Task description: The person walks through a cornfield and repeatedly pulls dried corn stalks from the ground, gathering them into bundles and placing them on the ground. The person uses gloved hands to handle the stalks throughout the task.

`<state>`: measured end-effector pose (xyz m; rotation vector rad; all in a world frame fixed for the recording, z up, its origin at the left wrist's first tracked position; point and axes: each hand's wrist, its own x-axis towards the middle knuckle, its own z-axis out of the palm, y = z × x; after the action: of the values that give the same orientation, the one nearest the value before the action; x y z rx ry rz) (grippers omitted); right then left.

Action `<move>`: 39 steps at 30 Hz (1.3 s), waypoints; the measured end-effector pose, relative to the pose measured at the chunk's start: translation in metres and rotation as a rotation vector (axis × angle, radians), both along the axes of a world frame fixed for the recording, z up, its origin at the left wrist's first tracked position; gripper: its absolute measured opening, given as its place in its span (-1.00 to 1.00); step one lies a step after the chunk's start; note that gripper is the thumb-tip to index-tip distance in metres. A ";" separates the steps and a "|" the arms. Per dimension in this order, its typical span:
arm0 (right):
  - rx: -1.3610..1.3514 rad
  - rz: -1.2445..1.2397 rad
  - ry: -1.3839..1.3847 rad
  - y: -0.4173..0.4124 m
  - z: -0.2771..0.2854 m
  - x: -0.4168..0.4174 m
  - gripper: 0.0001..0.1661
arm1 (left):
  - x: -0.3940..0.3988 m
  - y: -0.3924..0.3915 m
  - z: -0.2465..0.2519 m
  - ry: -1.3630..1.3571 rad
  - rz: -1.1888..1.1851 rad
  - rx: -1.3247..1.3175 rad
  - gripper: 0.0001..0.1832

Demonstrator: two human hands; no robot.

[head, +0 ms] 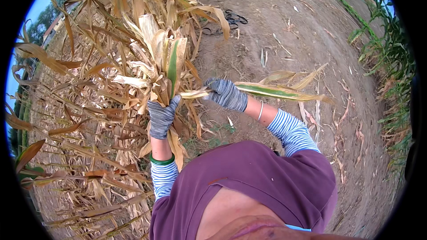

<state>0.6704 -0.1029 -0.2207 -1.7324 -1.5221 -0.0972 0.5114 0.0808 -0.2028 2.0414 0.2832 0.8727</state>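
Observation:
My left hand, in a grey knit glove, is closed around the lower ends of a bundle of dry corn leaves. One leaf in that bundle has a green stripe. To its right, my right hand, gloved the same way, grips a long corn leaf, green along the middle and tan at the edges. The leaf's pale end stretches between the two hands, and its blade trails out to the right past my wrist. Inside both fists the grip itself is hidden.
Dry standing corn plants crowd the left side, with leaves reaching close to my left arm. A tangled black strap lies on the bare soil path, among scattered leaf scraps. Green corn plants line the far right.

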 end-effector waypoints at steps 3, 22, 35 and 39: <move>0.189 -0.146 -0.353 -0.002 0.011 -0.001 -0.73 | -0.001 -0.004 -0.001 0.001 -0.016 -0.013 -0.46; -0.513 0.519 1.428 0.002 -0.028 0.012 -0.75 | -0.013 -0.018 -0.001 -0.027 -0.044 0.293 -0.54; 0.222 -0.117 -0.147 0.012 -0.011 -0.011 -0.67 | -0.012 -0.009 0.007 -0.005 0.064 -0.121 -0.45; 0.184 -0.238 -0.487 0.009 0.005 -0.011 -0.80 | -0.008 -0.012 0.012 -0.067 0.067 -0.064 -0.50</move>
<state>0.6594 -0.0939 -0.2161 -1.8122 -1.5697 -0.8068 0.5030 0.0684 -0.1908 1.9493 0.3398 0.9591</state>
